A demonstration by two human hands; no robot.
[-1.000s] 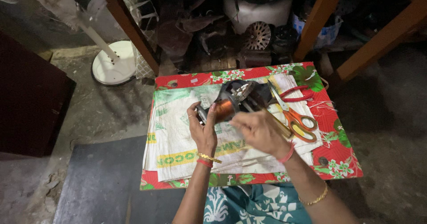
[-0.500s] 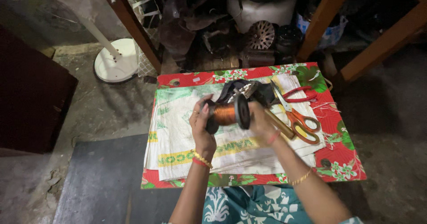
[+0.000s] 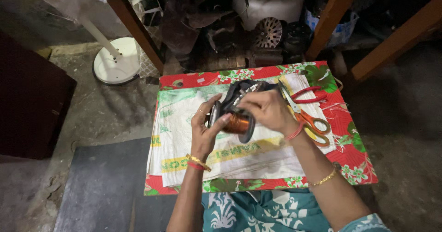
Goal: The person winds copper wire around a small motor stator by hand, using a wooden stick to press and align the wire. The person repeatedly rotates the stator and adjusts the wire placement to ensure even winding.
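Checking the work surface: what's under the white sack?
A red floral cloth lies under the white sack, showing along its edges. Whatever supports the cloth is covered. Scissors lie on the sack's right part.

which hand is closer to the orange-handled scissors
Right. The right hand sits just beside the orange-handled scissors; the left hand is farther off, across the copper wire spool.

The spool of copper wire (image 3: 237,123) is a black-flanged bobbin wound with shiny orange-brown wire. It lies on its side, axis roughly horizontal, gripped between the left hand (image 3: 206,131) at one flange and the right hand (image 3: 267,110) at the upper far side. Just behind it, under the right hand, sits a dark motor part (image 3: 239,93), partly hidden.
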